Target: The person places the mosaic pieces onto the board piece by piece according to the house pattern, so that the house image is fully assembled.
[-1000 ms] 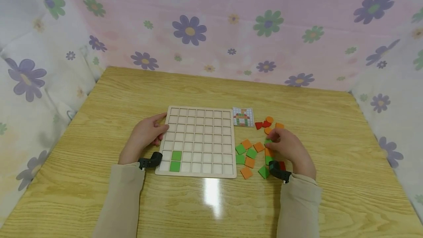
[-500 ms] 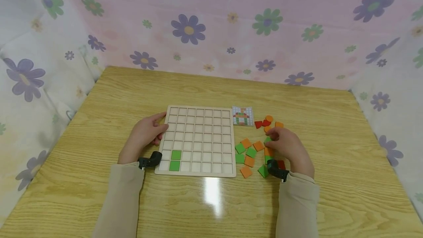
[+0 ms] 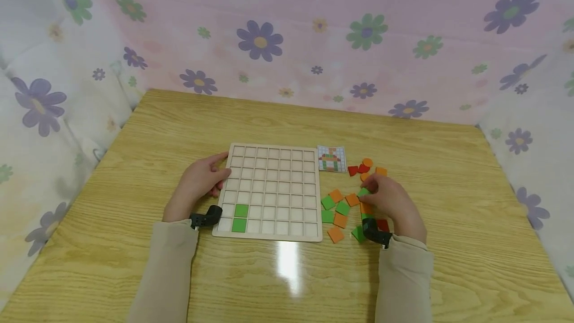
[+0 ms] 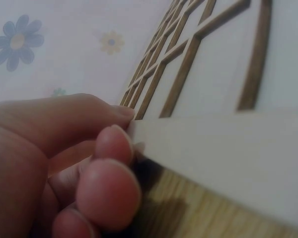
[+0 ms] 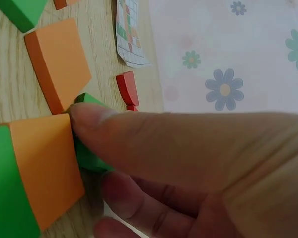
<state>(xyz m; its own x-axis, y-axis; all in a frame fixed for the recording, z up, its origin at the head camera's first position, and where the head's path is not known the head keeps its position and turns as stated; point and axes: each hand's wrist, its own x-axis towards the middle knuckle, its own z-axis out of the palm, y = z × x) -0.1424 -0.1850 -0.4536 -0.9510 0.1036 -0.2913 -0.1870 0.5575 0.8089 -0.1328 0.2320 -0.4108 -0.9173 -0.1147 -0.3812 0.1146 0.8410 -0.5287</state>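
My left hand (image 3: pixel 199 178) holds the left edge of a wooden grid board (image 3: pixel 267 239); its thumb lies on the rim and the other fingers are bent at the side. Two green square tiles (image 3: pixel 240 218) fill neighbouring cells in the board's lower left. To the right of the board, my right hand (image 3: pixel 394 201) pinches a green tile (image 5: pixel 92 156) between thumb and fingers. That tile is partly covered by the thumb, and close beside it are an orange square (image 5: pixel 47 166) and another orange tile (image 5: pixel 59 62).
A small printed pattern card (image 3: pixel 332 159) lies by the board's upper right corner. Loose green and orange squares (image 3: pixel 336 235) are scattered right of the board. Red pieces (image 3: pixel 353 170) and orange round ones (image 3: pixel 367 162) lie farther back. A flowered cloth (image 3: pixel 291 39) hangs behind the wooden table (image 3: pixel 242 283).
The right hand has stayed over the pile, with only a slight shift; more of the green tile at its fingertips shows now. The left hand keeps its place on the board.
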